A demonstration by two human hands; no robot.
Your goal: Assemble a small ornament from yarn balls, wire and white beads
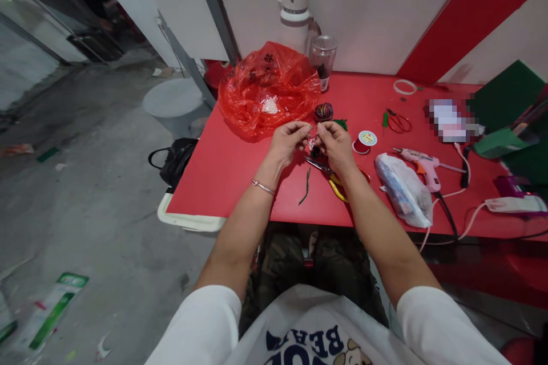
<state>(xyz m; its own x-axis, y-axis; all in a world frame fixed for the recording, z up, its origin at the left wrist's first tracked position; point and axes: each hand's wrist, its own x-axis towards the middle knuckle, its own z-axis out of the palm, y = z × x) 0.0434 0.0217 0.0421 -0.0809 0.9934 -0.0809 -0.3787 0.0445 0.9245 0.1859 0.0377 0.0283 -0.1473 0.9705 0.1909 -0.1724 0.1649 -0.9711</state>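
Observation:
Both hands are over the red table, close together, with thumb and forefinger of each pinched. What my left hand (pixel 289 141) pinches is too small to name. My right hand (pixel 336 144) pinches something equally hard to make out. Small pinkish, bead-like bits (pixel 312 142) show between the hands, partly hidden by the fingers. Beneath them lie scissors with yellow handles (pixel 338 189), their blades pointing left. A short green strand (pixel 307 187) rests nearer the front edge. Right of my right hand stands a spool of dark red thread (pixel 365 141).
A red plastic bag (pixel 265 91) with white beads (pixel 270 104) fills the back left. Multicoloured yarn (pixel 324 112) and a clear jar (pixel 323 60) sit behind the hands. To the right are red-handled scissors (pixel 399 121), a pink glue gun (pixel 422 165), a plastic-wrapped packet (pixel 402 189) and cables.

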